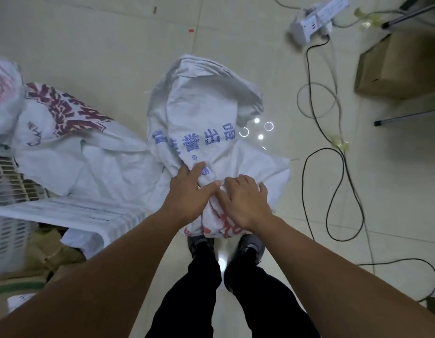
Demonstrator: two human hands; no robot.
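Note:
A white woven sack (202,113) with blue print lies crumpled on the tiled floor in front of my feet. Its near end, which carries red print, is bunched up just above my shoes. My left hand (187,193) grips the gathered fabric between thumb and fingers on the left of the bunch. My right hand (243,201) lies beside it, its fingers curled over the top of the same bunch. The two hands nearly touch at the thumbs.
A second white sack (65,118) with dark red print is draped over a white slatted basket (9,181) at the left. A cardboard box (401,67), a white power strip (311,23), loose black cables (333,181) and metal stand legs (406,117) lie at the right.

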